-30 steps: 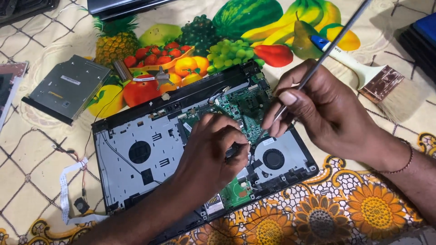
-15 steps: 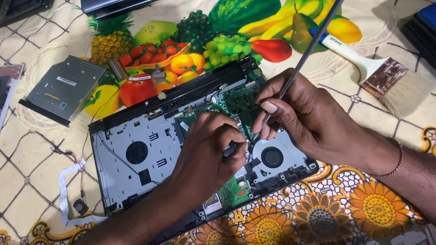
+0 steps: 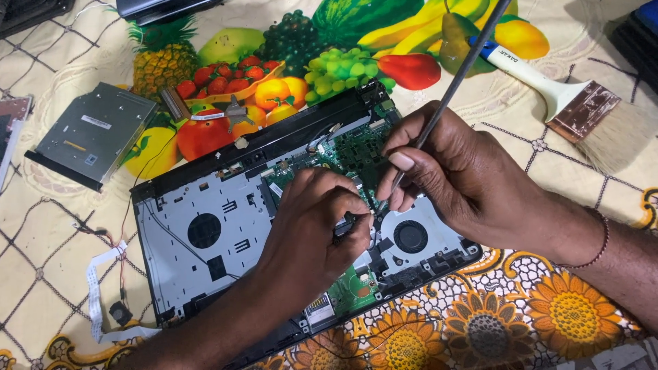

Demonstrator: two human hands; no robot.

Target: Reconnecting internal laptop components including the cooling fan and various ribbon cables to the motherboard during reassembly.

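At frame centre, the opened laptop lies under both hands. The right hand pinches a thin metal rod, its tip just beside the left hand, whose grip curls closed on a small dark part.

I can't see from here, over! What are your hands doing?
Right hand pinching thin metal tool, tip down in opened laptop. Left hand gripping small dark part on the board. Nothing blocking.

Fruit-and-sunflower printed tablecloth under everything. At its middle, an opened laptop base; toward the left edge, a silver optical drive and white ribbon cable. Near the right edge, a paintbrush.
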